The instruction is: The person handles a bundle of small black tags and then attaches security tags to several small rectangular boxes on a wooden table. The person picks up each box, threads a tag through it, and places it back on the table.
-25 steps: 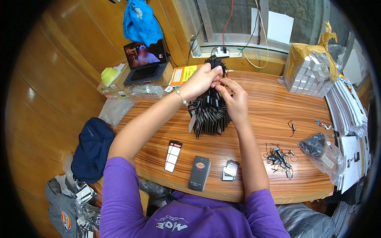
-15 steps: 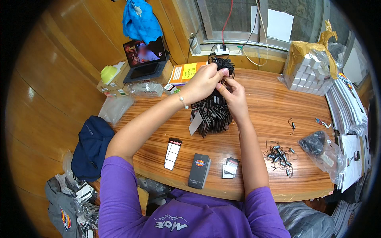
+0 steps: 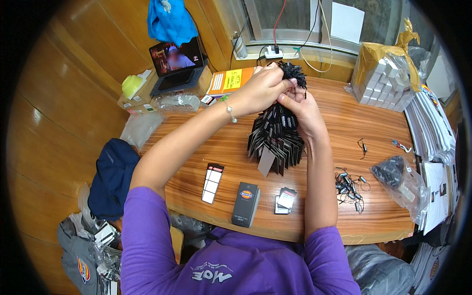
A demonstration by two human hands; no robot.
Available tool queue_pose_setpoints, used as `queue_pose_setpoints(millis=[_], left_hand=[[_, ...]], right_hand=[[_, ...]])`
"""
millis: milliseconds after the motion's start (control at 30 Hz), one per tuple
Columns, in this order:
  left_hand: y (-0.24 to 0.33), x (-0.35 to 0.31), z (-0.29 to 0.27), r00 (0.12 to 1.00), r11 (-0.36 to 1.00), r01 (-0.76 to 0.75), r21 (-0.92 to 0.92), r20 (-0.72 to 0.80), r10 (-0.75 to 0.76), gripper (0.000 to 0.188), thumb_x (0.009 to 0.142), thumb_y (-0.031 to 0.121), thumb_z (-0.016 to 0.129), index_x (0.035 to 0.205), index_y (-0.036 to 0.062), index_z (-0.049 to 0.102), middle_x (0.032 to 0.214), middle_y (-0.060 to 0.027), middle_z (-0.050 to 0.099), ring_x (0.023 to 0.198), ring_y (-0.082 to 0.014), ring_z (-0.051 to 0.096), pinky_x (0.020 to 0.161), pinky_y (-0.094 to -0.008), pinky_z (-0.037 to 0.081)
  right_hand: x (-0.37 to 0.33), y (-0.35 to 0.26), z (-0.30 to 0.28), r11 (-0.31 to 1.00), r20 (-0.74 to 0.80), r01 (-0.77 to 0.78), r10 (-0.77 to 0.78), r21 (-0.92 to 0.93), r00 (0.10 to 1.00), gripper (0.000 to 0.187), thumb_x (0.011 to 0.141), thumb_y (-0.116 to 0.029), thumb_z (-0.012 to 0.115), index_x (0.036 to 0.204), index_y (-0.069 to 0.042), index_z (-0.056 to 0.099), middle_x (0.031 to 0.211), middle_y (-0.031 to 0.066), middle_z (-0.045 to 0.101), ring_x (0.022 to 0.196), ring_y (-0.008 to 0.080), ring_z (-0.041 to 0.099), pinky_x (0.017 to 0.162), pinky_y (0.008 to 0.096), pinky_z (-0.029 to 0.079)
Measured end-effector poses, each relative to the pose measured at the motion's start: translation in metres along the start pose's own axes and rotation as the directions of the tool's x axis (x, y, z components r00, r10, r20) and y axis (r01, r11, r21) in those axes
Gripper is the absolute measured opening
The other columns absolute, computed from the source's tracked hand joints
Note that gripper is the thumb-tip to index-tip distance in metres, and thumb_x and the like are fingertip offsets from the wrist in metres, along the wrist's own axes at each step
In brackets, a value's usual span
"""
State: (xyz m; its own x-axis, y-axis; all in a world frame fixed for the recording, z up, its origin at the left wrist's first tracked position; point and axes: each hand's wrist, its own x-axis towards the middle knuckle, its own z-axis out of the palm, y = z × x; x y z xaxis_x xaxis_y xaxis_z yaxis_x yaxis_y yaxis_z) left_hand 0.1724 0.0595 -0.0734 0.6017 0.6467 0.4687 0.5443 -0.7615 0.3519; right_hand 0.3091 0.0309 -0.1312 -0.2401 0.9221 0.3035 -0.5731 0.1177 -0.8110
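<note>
A thick bunch of dark hang tags (image 3: 276,140) hangs by its black strings over the far middle of the table. My left hand (image 3: 268,86) is closed around the gathered strings just below their tufted top (image 3: 296,73). From the right, my right hand (image 3: 306,105) pinches at the same spot, its thumb and fingers meeting the left fingertips. What lies between the fingertips is mostly hidden. One plain grey tag (image 3: 266,161) shows its blank side at the front of the bunch.
Near the table's front edge lie a white-labelled card (image 3: 212,184), a stack of dark tags (image 3: 246,204) and small tags (image 3: 284,200). Loose black strings (image 3: 350,189) and a plastic bag (image 3: 400,184) sit at right. White boxes (image 3: 383,86), a tablet (image 3: 176,61) and a notebook (image 3: 231,81) stand behind.
Both hands have shifted slightly right with the bunch of hang tags, which swings right and turns a little. The tufted string top now shows more to the right of my left hand.
</note>
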Motion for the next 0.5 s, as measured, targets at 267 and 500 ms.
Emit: queue_pose_setpoints(millis=[267, 500], left_hand=[[-0.022, 0.006, 0.03, 0.965, 0.823, 0.221, -0.524, -0.005, -0.262, 0.023, 0.092, 0.025, 0.046, 0.089, 0.0028, 0.051, 0.074, 0.002, 0.051, 0.051, -0.0056, 0.046, 0.041, -0.0207, 0.037], [-0.024, 0.0, 0.008, 0.883, 0.163, 0.085, -0.983, -0.001, -0.47, 0.017, 0.091, 0.026, 0.05, 0.085, 0.01, 0.047, 0.075, 0.0034, 0.048, 0.048, -0.0013, 0.032, 0.04, -0.0144, 0.026]], right_hand=[[0.003, 0.003, -0.004, 0.992, 0.045, -0.126, 0.127, -0.02, 0.991, 0.01, 0.087, -0.01, 0.051, 0.09, -0.001, 0.055, 0.078, 0.0046, 0.059, 0.074, 0.011, 0.057, 0.07, 0.0224, 0.046], [0.007, 0.013, 0.006, 0.993, 0.01, -0.012, 0.013, -0.118, 1.0, 0.015, 0.089, -0.013, 0.041, 0.083, -0.003, 0.05, 0.07, 0.0048, 0.056, 0.071, 0.0135, 0.056, 0.071, 0.0257, 0.045]])
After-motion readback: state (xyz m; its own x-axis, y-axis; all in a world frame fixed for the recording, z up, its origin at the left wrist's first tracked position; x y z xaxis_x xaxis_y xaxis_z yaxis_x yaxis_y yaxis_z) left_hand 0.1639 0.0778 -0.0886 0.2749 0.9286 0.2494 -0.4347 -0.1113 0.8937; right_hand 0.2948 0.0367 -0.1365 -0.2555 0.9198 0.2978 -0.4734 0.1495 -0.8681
